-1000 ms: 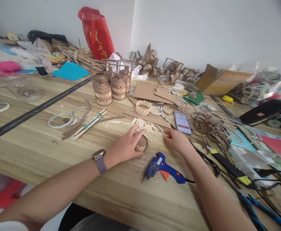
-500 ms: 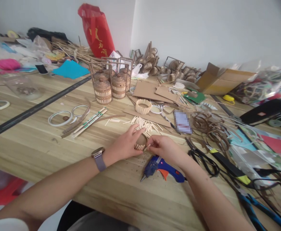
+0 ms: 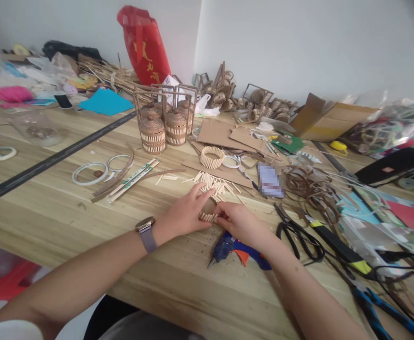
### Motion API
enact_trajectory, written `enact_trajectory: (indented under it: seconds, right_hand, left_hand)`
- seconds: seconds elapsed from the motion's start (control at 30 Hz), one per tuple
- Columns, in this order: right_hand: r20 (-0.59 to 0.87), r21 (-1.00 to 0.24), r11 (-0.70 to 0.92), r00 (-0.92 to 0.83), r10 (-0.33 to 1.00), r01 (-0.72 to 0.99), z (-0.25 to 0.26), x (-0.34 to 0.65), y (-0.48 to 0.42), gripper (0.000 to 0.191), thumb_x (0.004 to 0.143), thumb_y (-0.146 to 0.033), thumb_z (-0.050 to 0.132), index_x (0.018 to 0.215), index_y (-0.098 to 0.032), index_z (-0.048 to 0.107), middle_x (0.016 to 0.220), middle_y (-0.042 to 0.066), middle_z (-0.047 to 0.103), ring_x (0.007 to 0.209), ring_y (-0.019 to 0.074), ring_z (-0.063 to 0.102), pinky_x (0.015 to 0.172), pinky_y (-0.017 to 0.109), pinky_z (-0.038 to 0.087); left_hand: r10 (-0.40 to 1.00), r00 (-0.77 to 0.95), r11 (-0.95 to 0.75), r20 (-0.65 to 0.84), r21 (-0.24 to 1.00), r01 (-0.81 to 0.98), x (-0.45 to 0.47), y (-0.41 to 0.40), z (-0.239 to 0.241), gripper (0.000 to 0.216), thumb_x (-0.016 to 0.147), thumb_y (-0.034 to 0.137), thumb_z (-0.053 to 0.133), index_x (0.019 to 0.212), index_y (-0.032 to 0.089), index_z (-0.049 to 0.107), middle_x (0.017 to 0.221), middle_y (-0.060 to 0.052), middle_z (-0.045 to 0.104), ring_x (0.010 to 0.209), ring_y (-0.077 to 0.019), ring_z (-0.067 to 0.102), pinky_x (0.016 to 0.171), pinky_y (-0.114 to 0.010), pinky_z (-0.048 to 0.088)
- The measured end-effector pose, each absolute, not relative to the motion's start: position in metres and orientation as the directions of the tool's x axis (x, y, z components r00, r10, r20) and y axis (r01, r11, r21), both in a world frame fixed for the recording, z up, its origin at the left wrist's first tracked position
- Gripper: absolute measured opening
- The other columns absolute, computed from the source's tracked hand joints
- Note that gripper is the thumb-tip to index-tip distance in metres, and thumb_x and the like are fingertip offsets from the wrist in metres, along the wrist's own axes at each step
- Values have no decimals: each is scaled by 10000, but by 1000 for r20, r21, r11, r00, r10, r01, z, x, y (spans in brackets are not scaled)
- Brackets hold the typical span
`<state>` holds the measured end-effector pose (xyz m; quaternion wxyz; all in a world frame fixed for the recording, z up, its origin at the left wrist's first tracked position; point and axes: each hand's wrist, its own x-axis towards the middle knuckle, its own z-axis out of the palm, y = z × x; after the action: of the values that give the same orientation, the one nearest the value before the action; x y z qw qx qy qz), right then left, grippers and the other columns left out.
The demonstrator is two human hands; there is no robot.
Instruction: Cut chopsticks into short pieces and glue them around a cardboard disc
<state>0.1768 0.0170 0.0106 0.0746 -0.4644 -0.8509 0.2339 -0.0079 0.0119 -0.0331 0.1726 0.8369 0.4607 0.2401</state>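
Note:
A small round ring edged with short wooden sticks (image 3: 206,216) sits on the table in front of me. My left hand (image 3: 185,211) curves around its left side, thumb near the front and fingers over the back. At the ring's front right, my right hand (image 3: 242,224) pinches a short wooden stick against its edge; the fingertips mostly cover that stick. Behind the ring lies a loose heap of short sticks (image 3: 212,181). A finished-looking stick ring (image 3: 211,158) stands farther back. Partly under my right hand rests a blue glue gun (image 3: 224,246), nozzle toward me.
Lidded stick-and-cane baskets (image 3: 152,134) with tall handles stand at back left. Black-handled scissors (image 3: 301,236), a utility knife (image 3: 338,245) and blue-handled pliers (image 3: 373,302) lie on the right. Cardboard (image 3: 224,136), tape rings (image 3: 90,174) and packaged sticks (image 3: 134,179) lie around.
My right hand has moved slightly left and up, bringing the small stick against the ring's edge. My left hand stays around the ring. The view has shifted slightly.

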Motion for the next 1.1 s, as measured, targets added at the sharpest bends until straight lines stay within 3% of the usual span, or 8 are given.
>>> enact_trajectory:
  seconds: [0.5,0.6,0.7,0.77,0.83,0.9,1.1]
  right_hand:
    - [-84,-369,525,-590,803,767,9,174,14,123,822,-49,527,804,-161,575,808,56,629,731,172,555,663,252,391]
    - [-76,-360,528,-588,805,769,13,175,13,115,826,-78,554,900,-151,603,868,68,632,752,177,562,672,261,396]
    - [-16,-383,538,-588,809,751,21,182,13,225,828,-150,608,1052,-160,587,949,72,630,754,172,558,673,266,402]
    - [-9,-408,517,-570,822,752,27,190,12,156,849,-202,600,1003,-177,594,905,51,630,725,163,551,653,260,395]
    - [-64,-417,462,-532,844,783,31,202,10,63,867,-247,576,868,-191,604,798,23,619,670,153,537,608,251,376]
    - [-145,-412,411,-504,851,813,34,216,7,137,871,-294,564,773,-201,588,722,9,605,622,146,518,567,246,352]
    - [-400,-440,306,-489,775,845,31,249,-9,167,746,-292,682,788,-206,545,709,1,602,638,164,531,560,244,365]
  left_hand:
    - [842,480,-534,245,508,676,-10,12,-34,919,700,283,805,1437,263,256,1499,-168,249,1303,-362,436,983,-495,469]
    - [841,490,-533,231,515,672,-11,12,-31,896,710,283,793,1436,272,268,1505,-164,241,1283,-360,459,961,-502,484]
    - [835,504,-538,220,514,668,-12,12,-29,888,710,272,788,1438,262,280,1518,-167,222,1293,-363,450,966,-505,482]
    - [834,510,-538,210,511,670,-13,13,-29,889,701,254,793,1435,257,291,1529,-167,208,1309,-360,434,983,-498,474]
    - [832,515,-539,204,513,668,-14,13,-29,892,697,254,797,1434,267,295,1543,-158,193,1323,-351,421,998,-485,466]
    - [830,519,-542,205,516,663,-14,14,-28,911,683,290,811,1434,270,297,1553,-154,179,1344,-348,396,1017,-479,451]
    - [835,510,-539,207,490,685,-16,11,-25,957,643,370,834,1433,254,306,1560,-171,168,1358,-383,365,1039,-507,416]
